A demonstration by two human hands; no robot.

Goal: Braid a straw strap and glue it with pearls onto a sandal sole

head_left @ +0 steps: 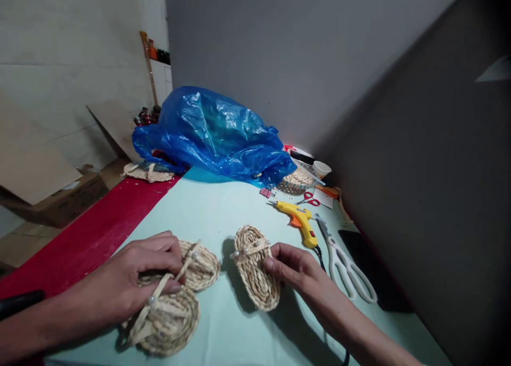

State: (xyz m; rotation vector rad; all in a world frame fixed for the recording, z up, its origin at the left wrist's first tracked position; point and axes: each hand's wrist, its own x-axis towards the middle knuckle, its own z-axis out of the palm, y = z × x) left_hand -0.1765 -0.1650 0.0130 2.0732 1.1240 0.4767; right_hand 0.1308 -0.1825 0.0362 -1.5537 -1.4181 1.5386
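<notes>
My right hand (293,267) pinches the side of a small woven straw slipper (259,281) between thumb and fingers. Its sole is a coiled oval, and a strap with pearl beads crosses its upper part. My left hand (155,267) is closed over two more woven slippers. The nearer slipper (171,321) lies low with a beaded strap by my thumb; the farther slipper (202,270) shows a rounded end and a strap with a bead. My fingers hide the parts of both slippers beneath them.
Right of my right hand lie a yellow glue gun (301,222), white-handled scissors (345,265), small red scissors (309,198) and a black flat object (371,270). A blue plastic bag (215,132) fills the back, beside a basket (297,180) and white cup (321,169).
</notes>
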